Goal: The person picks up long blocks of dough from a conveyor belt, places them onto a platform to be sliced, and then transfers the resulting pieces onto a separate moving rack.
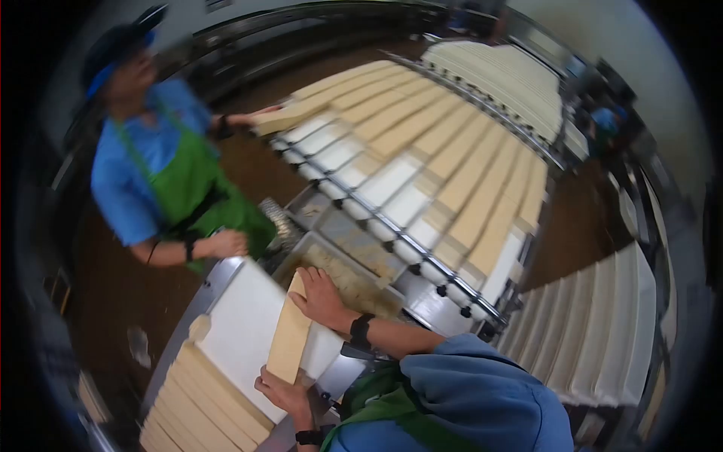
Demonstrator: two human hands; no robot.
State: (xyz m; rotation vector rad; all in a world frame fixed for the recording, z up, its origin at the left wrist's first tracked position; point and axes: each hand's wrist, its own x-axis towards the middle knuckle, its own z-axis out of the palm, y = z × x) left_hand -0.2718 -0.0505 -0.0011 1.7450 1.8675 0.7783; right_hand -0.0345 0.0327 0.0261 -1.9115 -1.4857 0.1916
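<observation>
Both hands on one long tan slab, held at a slant over the white worktop. Right hand lies on the slab's far end, fingers curled over the top edge, closed around it. Left hand grips the near end from below, fingers wrapped onto the lower edge. Black bands on both wrists.

Near-left of the slab: stack of similar tan slabs, laid side by side along the worktop's near edge. One small pale piece sits on the worktop's left edge. Just far-right of the right hand: metal tray w/ crumbs. Beyond it, roller conveyor carrying rows of long tan strips, running to the far right.

Left: co-worker in blue shirt & green apron, one hand on a slab at the conveyor's far-left end, other hand low by the machine; blurred. Right: pale ribbed panels.
</observation>
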